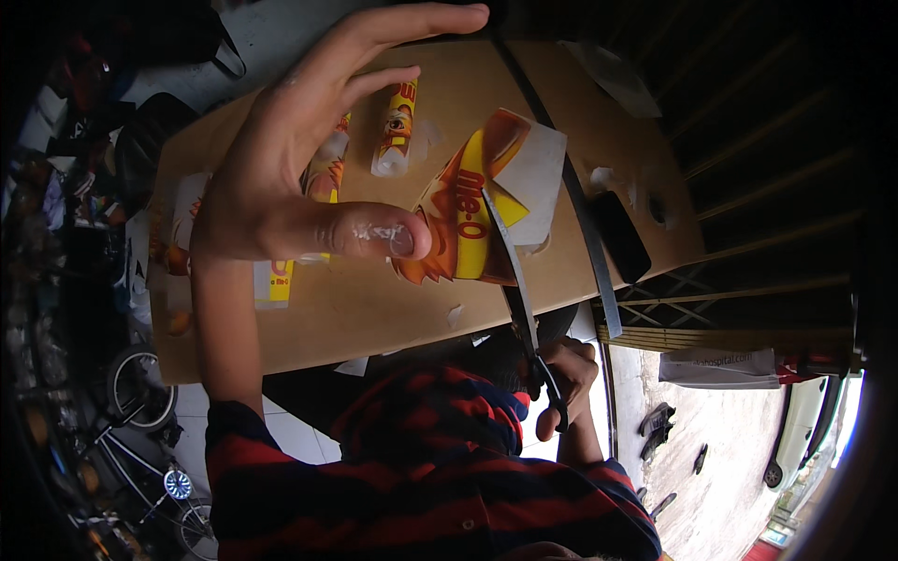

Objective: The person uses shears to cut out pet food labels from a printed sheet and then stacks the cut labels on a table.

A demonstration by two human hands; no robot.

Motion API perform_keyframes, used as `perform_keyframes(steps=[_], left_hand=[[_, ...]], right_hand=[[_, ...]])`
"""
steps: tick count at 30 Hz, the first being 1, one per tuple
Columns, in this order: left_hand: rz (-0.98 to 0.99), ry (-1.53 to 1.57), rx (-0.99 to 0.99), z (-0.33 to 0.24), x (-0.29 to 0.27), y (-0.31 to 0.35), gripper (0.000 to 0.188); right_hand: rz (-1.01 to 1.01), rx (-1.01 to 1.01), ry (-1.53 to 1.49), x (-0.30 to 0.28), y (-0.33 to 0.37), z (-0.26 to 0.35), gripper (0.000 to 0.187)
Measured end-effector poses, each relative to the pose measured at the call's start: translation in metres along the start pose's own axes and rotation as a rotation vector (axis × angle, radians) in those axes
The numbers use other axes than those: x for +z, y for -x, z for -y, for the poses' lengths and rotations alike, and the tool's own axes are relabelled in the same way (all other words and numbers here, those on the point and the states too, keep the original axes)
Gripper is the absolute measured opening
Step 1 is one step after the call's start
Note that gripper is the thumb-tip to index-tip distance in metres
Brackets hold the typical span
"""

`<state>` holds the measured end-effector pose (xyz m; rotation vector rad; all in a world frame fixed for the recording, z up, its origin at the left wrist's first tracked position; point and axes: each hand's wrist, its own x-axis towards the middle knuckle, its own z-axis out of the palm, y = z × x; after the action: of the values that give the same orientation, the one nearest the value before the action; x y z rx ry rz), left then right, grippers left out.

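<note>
My left hand (pixel 271 178) is raised over the board, its thumb and fingers spread wide with nothing between them. The thumb overlaps the left edge of a printed paper sheet (pixel 472 210) in orange, yellow and white; whether it touches is unclear. My right hand (pixel 568 369) grips the handles of a pair of scissors (pixel 527 327) at the board's near edge. One scissor blade lies across the front of the sheet, pointing away from me. A rolled printed paper tube (pixel 395 140) lies beyond my left thumb. Another printed roll (pixel 325 182) is partly hidden behind my left hand.
A brown board (pixel 374 318) forms the work surface. A long metal strip (pixel 571 187) crosses its right side, beside a black phone-like slab (pixel 619 237). White paper scraps (pixel 456 314) lie about. A bicycle (pixel 140 467) stands at lower left, and slatted shutters rise at right.
</note>
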<state>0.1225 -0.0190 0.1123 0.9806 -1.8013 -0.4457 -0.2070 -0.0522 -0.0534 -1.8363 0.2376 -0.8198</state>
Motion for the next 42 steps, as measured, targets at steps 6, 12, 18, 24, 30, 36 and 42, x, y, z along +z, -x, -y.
perform_keyframes(steps=[6,12,18,24,30,36,42], left_hand=[[0.363,0.179,-0.382,0.003,0.000,-0.034,0.062],[0.211,0.392,-0.428,0.012,0.016,-0.006,0.042],[0.101,0.415,-0.630,-0.003,0.022,-0.005,0.030],[-0.039,0.293,-0.635,-0.023,0.036,-0.002,0.026],[-0.183,0.307,-0.583,-0.031,0.051,0.004,0.024],[-0.199,0.278,-0.592,-0.033,0.053,0.005,0.021],[-0.222,0.295,-0.581,-0.033,0.054,0.005,0.021]], right_hand=[[-0.007,-0.044,0.008,-0.002,-0.007,0.007,0.084],[-0.037,-0.043,0.011,-0.001,-0.008,0.004,0.081],[-0.035,0.022,0.000,-0.007,-0.007,0.008,0.082],[-0.124,0.131,-0.065,0.000,0.002,0.008,0.082],[-0.122,0.132,-0.075,0.004,0.000,0.009,0.082],[-0.142,-0.042,-0.030,0.009,-0.007,0.005,0.081],[-0.130,0.101,-0.064,0.014,-0.001,0.008,0.083]])
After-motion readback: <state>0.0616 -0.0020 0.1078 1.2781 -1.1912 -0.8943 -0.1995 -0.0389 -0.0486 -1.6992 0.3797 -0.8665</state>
